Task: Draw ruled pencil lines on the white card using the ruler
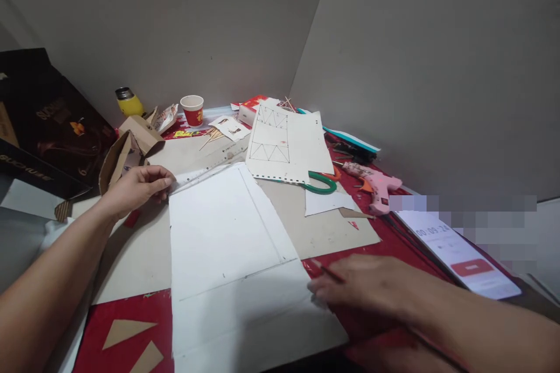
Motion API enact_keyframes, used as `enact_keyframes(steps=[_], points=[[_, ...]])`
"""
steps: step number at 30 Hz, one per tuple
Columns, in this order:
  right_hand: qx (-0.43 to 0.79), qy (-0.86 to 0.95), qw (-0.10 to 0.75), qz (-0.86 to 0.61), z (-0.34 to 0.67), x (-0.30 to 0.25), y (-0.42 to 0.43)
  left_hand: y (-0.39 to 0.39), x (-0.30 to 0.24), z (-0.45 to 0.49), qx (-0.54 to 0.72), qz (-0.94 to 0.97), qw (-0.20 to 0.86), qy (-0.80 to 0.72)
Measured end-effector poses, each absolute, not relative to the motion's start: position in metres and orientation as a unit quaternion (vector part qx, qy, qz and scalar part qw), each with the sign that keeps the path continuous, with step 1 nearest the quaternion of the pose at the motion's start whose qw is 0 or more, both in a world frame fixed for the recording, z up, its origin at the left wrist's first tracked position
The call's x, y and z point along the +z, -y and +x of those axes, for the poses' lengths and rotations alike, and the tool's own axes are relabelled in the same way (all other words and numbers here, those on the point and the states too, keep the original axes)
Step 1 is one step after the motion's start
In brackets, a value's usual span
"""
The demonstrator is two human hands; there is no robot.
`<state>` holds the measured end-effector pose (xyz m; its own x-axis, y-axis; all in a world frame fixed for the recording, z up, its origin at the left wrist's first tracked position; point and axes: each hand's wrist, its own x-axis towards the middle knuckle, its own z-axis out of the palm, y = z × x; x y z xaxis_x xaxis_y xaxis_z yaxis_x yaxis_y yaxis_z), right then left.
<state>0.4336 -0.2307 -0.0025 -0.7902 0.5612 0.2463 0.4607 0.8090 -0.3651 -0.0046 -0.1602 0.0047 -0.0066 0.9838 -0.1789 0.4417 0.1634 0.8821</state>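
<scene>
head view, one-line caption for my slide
Left hand at one end of a ruler, right hand holding a pencil by a white sheet marked with lines.

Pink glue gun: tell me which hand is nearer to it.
Right. The right hand is on the near side of the pink glue gun; the left hand is farther away, across the white sheet, by the ruler.

Two plain grey walls (175, 17), red tabletop (102, 361)
</scene>
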Motion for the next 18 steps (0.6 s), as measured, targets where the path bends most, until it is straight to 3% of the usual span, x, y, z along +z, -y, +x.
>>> enact_keyframes(steps=[2,6,8,11,18], points=[[0.221,0.906,0.189,-0.307,0.422,0.003,0.213,0.159,0.008,-0.002,0.325,0.568,0.426,-0.625],[0.467,0.682,0.334,-0.454,0.378,0.009,0.166,0.158,0.02,0.008,0.325,0.582,0.445,-0.597],[0.571,0.565,0.388,-0.452,0.353,0.01,0.144,0.159,0.024,0.016,0.315,0.594,0.456,-0.583],[0.62,0.439,0.492,-0.425,0.324,0.008,0.115,0.16,0.028,0.022,0.293,0.615,0.462,-0.567],[0.648,0.45,0.459,-0.409,0.291,-0.005,0.079,0.148,0.023,0.015,0.273,0.645,0.416,-0.58]])
